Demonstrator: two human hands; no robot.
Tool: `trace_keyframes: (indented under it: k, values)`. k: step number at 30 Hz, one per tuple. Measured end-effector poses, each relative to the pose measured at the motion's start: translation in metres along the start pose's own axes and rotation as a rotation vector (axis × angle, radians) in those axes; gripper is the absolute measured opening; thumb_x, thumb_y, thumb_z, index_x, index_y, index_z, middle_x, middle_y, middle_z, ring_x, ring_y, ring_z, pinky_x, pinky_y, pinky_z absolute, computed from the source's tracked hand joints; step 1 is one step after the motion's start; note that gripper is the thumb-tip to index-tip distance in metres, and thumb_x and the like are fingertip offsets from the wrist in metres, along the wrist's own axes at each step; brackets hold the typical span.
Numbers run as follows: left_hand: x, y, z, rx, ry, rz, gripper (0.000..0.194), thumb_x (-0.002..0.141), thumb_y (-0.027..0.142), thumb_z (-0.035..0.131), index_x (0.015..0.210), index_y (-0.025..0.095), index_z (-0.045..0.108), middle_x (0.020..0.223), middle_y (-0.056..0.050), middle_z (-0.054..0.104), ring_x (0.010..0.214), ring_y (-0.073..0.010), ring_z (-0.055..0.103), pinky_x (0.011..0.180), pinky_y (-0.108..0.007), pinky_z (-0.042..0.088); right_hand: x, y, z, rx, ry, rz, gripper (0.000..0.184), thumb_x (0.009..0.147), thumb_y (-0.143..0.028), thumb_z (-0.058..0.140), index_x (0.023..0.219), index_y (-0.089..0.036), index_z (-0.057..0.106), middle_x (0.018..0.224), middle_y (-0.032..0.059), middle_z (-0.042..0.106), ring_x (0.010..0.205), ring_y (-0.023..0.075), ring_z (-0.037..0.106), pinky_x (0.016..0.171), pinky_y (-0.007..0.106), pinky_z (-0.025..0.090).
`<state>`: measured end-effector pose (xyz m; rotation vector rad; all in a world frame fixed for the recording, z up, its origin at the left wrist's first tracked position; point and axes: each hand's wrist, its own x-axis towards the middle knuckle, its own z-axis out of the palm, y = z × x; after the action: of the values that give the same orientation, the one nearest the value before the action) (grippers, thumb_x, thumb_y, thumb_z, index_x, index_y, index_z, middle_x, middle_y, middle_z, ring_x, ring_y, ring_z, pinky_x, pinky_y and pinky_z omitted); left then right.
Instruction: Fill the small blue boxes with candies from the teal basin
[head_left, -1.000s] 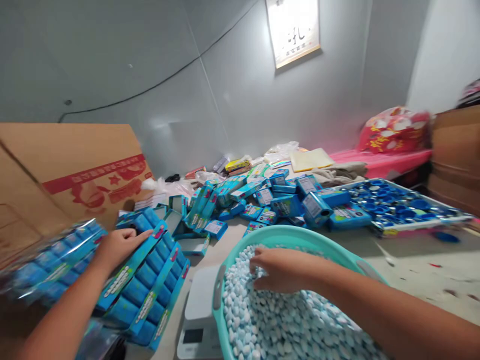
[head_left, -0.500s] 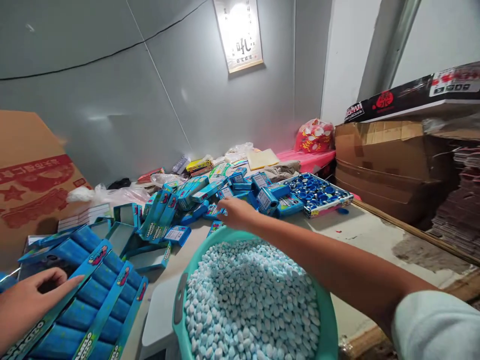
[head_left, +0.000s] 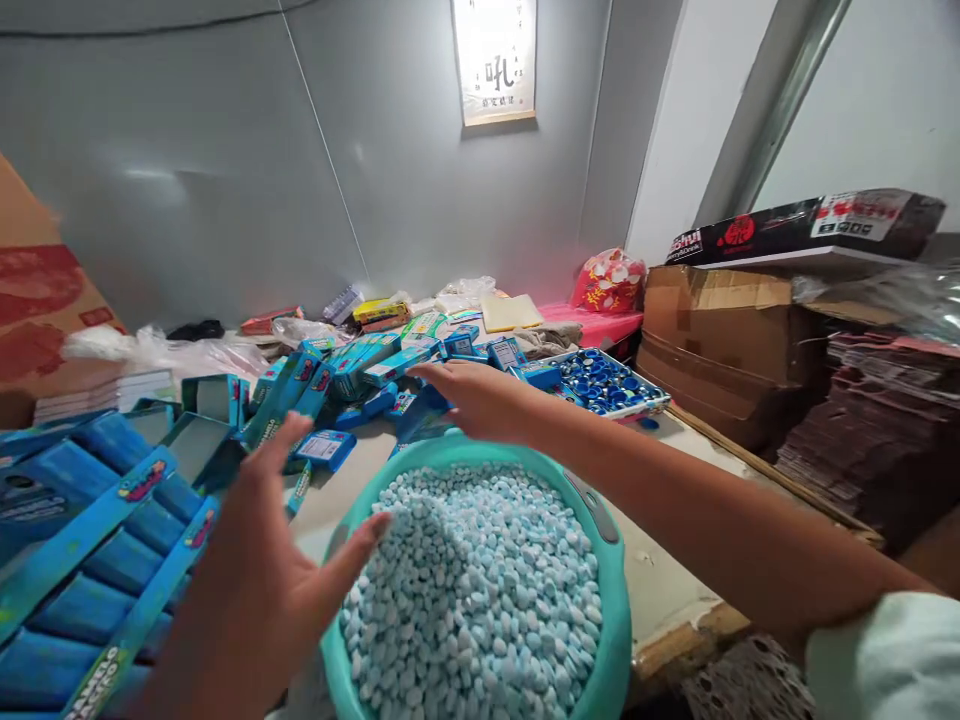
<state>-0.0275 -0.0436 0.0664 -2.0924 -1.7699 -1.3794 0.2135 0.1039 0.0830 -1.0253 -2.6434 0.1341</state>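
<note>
Right hand (head_left: 491, 402), nearer the pile: fingertips lowered among blue boxes (head_left: 326, 449); whether they grip one cannot be told. Slanted box (head_left: 396, 366) just left of these fingertips, long axis from near left to far right. Left hand (head_left: 259, 560): thumb and fingers apart, empty, beside the tub (head_left: 616, 630) at the near edge of the bench (head_left: 664, 530); pile beyond the tub's far rim

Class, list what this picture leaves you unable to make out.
Head view: whether the right hand grips anything; blurred.
Head view: floor of the teal tub, under pellets.
Head view: top of the wall scroll, cut off above.
Head view: rest of left carton, cut by edge.
</note>
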Motion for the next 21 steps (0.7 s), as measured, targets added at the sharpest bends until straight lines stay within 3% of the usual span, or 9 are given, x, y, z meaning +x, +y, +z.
trace_keyframes:
  k: [2, 3, 5, 7, 8, 10, 13, 18, 21]
  values:
    - [0.007, 0.008, 0.027, -0.039, -0.144, -0.029, 0.106, 0.065, 0.06, 0.084, 0.155, 0.032, 0.035, 0.139, -0.011, 0.062, 0.128, -0.0416, 0.058, 0.102, -0.056, 0.051, -0.019, -0.031, -0.01, 0.192, 0.04, -0.19, 0.076, 0.09, -0.015, 0.061, 0.157, -0.024, 0.026, 0.139, 0.0097, 0.062, 0.126, 0.0259, 0.057, 0.105, 0.038, 0.046]
    - [0.01, 0.008, 0.038, -0.099, -0.239, -0.064, 0.098, 0.069, 0.06, 0.081, 0.153, 0.032, 0.038, 0.132, -0.01, 0.067, 0.121, -0.0386, 0.064, 0.096, -0.052, 0.055, -0.028, -0.042, -0.012, 0.253, 0.014, -0.216, 0.076, 0.09, -0.013, 0.059, 0.157, -0.025, 0.026, 0.137, 0.0086, 0.063, 0.123, 0.0253, 0.059, 0.102, 0.038, 0.048]
    - [0.016, 0.002, 0.052, -0.281, -0.36, -0.179, 0.076, 0.075, 0.057, 0.078, 0.141, 0.029, 0.053, 0.117, -0.007, 0.073, 0.106, -0.0322, 0.071, 0.085, -0.042, 0.06, -0.042, -0.051, -0.005, 0.345, 0.076, -0.167, 0.07, 0.091, -0.011, 0.052, 0.156, -0.024, 0.029, 0.141, 0.0094, 0.06, 0.127, 0.0241, 0.057, 0.104, 0.038, 0.048]
    - [0.019, -0.009, 0.064, -0.451, -0.341, -0.316, 0.062, 0.073, 0.056, 0.08, 0.124, 0.024, 0.064, 0.108, -0.006, 0.075, 0.098, -0.0288, 0.073, 0.08, -0.037, 0.061, -0.052, -0.043, 0.012, 0.402, 0.152, 0.021, 0.056, 0.096, -0.017, 0.049, 0.151, -0.021, 0.039, 0.145, 0.0117, 0.056, 0.132, 0.0247, 0.054, 0.107, 0.04, 0.046]
    - [0.019, -0.015, 0.069, -0.524, -0.3, -0.376, 0.062, 0.07, 0.055, 0.083, 0.119, 0.022, 0.064, 0.105, -0.006, 0.075, 0.096, -0.028, 0.073, 0.079, -0.036, 0.061, -0.055, -0.036, 0.023, 0.422, 0.11, 0.135, 0.05, 0.098, -0.026, 0.05, 0.147, -0.018, 0.045, 0.144, 0.0141, 0.057, 0.131, 0.0269, 0.055, 0.107, 0.042, 0.047]
    - [0.019, -0.026, 0.08, -0.631, -0.278, -0.45, 0.065, 0.063, 0.052, 0.088, 0.113, 0.02, 0.063, 0.101, -0.006, 0.075, 0.094, -0.0273, 0.073, 0.079, -0.036, 0.061, -0.06, -0.021, 0.043, 0.441, -0.172, 0.282, 0.056, 0.097, -0.051, 0.053, 0.14, -0.014, 0.054, 0.14, 0.019, 0.06, 0.127, 0.0329, 0.058, 0.106, 0.048, 0.047]
    - [0.015, -0.04, 0.091, -0.69, -0.396, -0.455, 0.064, 0.059, 0.048, 0.09, 0.109, 0.021, 0.06, 0.099, -0.004, 0.074, 0.093, -0.025, 0.073, 0.082, -0.035, 0.06, -0.065, -0.014, 0.063, 0.366, -0.487, 0.245, 0.084, 0.084, -0.077, 0.056, 0.141, -0.016, 0.057, 0.141, 0.0219, 0.058, 0.131, 0.0418, 0.052, 0.107, 0.058, 0.043]
    - [0.003, -0.054, 0.095, -0.622, -0.412, -0.424, 0.053, 0.07, 0.047, 0.082, 0.108, 0.024, 0.054, 0.099, -0.003, 0.07, 0.087, -0.0224, 0.072, 0.078, -0.033, 0.059, -0.063, -0.031, 0.071, 0.457, -0.539, 0.153, 0.097, 0.069, -0.077, 0.072, 0.146, -0.021, 0.054, 0.142, 0.0173, 0.058, 0.13, 0.0381, 0.054, 0.109, 0.052, 0.043]
    - [-0.001, -0.053, 0.095, -0.606, -0.432, -0.383, 0.06, 0.075, 0.041, 0.078, 0.124, 0.027, 0.048, 0.112, -0.005, 0.066, 0.093, -0.0213, 0.071, 0.084, -0.034, 0.058, -0.056, -0.038, 0.073, 0.553, -0.515, 0.163, 0.102, 0.06, -0.068, 0.083, 0.148, -0.027, 0.052, 0.147, 0.0117, 0.057, 0.133, 0.036, 0.053, 0.113, 0.046, 0.04]
